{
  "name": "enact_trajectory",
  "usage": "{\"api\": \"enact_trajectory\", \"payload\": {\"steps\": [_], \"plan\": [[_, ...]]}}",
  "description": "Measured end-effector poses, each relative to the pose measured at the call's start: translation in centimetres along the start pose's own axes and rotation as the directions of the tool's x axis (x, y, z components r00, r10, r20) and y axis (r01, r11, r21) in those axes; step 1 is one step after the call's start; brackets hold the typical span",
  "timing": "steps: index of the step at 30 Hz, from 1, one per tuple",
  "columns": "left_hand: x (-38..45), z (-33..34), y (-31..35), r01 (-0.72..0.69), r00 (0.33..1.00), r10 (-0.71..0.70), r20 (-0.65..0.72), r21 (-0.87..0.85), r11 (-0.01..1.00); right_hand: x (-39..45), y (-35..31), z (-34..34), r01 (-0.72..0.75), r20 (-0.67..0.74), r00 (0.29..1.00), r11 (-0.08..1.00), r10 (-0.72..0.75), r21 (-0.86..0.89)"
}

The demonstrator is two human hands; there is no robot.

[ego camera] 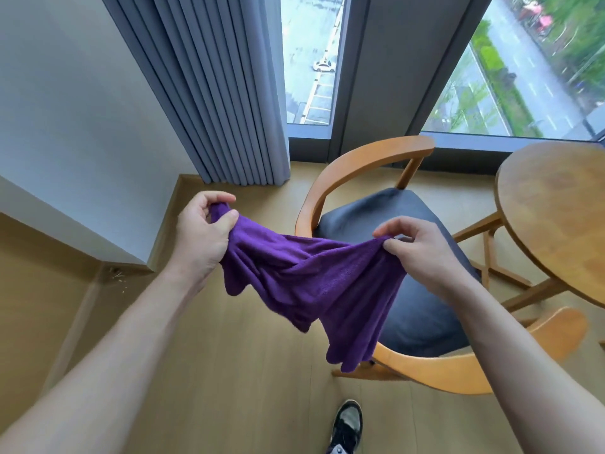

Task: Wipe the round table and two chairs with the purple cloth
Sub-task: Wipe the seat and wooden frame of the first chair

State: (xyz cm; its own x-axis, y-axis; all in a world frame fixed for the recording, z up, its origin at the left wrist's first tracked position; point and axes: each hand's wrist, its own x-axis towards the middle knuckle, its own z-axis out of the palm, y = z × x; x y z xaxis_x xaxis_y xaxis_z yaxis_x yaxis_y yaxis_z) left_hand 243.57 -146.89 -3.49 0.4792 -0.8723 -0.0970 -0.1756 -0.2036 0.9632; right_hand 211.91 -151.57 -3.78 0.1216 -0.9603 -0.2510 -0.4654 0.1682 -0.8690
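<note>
I hold the purple cloth [314,283] stretched in the air between both hands, its lower edge hanging loose. My left hand [203,234] pinches its left corner and my right hand [422,247] pinches its right corner. Behind and below the cloth stands a wooden chair [363,162] with a curved backrest and a dark grey seat cushion [422,316]. The round wooden table [556,211] is at the right edge, partly cut off. A second chair is not in view.
A grey curtain [222,93] hangs at the back left beside large windows [510,77]. A white wall [65,126] juts out on the left. The floor [209,371] is light wood, and my shoe [347,424] shows at the bottom.
</note>
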Motion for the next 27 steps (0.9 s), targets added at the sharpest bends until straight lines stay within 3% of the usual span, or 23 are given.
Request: {"api": "enact_trajectory", "payload": {"steps": [3,4,5,7,9,11,14,16,17,19,20,21,23,25,27], "plan": [[0.9,1.7,1.6,-0.086,0.995,0.084,0.056,0.043,0.995,1.7,-0.3,-0.8,-0.15,0.216,0.973,0.924,0.076,0.35],[1.1,2.4,2.3,-0.113,0.989,0.109,0.098,0.039,0.993,2.4,-0.1,-0.8,-0.238,0.296,0.947,0.891,0.124,0.386],[1.3,3.2,3.0,-0.135,0.981,0.13,0.147,0.026,0.99,3.0,0.4,-0.4,-0.31,0.343,0.919,0.892,0.192,0.33],[1.6,5.2,4.0,-0.158,0.955,0.151,0.256,0.005,0.987,4.3,2.1,1.3,-0.35,0.312,0.896,0.935,0.317,0.055],[1.6,7.7,4.4,-0.192,0.922,0.166,0.349,0.04,0.981,5.3,3.7,4.1,-0.299,0.29,0.899,0.944,0.328,-0.142],[1.4,10.1,3.7,-0.239,0.886,0.159,0.436,0.135,0.962,6.2,5.0,6.8,-0.221,0.349,0.891,0.948,0.292,-0.227],[0.8,12.3,1.1,-0.322,0.807,0.078,0.586,0.325,0.889,7.4,6.5,9.7,-0.142,0.437,0.869,0.964,0.23,-0.225],[0.3,12.2,-1.2,-0.412,0.779,0.046,0.626,0.455,0.79,7.7,7.2,10.5,-0.22,0.523,0.819,0.971,0.233,-0.088],[0.1,11.8,-2.4,-0.404,0.803,0.037,0.594,0.498,0.767,7.7,7.4,10.4,-0.297,0.563,0.788,0.955,0.249,-0.007],[-0.7,10.9,-5.3,-0.209,0.919,-0.019,0.394,0.527,0.824,7.6,7.8,10.0,-0.395,0.584,0.762,0.915,0.279,0.079],[-1.4,10.6,-6.7,-0.032,0.963,-0.106,0.249,0.492,0.87,7.5,7.9,9.7,-0.367,0.566,0.776,0.929,0.278,0.046],[-2.2,10.3,-7.9,0.163,0.965,-0.234,0.12,0.427,0.889,7.5,7.9,9.4,-0.296,0.535,0.801,0.955,0.268,-0.035],[-4.3,10.0,-10.3,0.485,0.863,-0.505,0.001,0.273,0.831,7.1,7.3,8.7,-0.126,0.479,0.846,0.961,0.234,-0.248],[-6.2,9.9,-11.4,0.675,0.718,-0.69,0.09,0.152,0.722,6.7,6.1,8.1,0.018,0.441,0.867,0.867,0.235,-0.498],[-7.4,9.9,-11.9,0.762,0.596,-0.767,0.238,0.135,0.634,6.3,4.5,7.5,0.114,0.394,0.883,0.7,0.253,-0.705]]}}
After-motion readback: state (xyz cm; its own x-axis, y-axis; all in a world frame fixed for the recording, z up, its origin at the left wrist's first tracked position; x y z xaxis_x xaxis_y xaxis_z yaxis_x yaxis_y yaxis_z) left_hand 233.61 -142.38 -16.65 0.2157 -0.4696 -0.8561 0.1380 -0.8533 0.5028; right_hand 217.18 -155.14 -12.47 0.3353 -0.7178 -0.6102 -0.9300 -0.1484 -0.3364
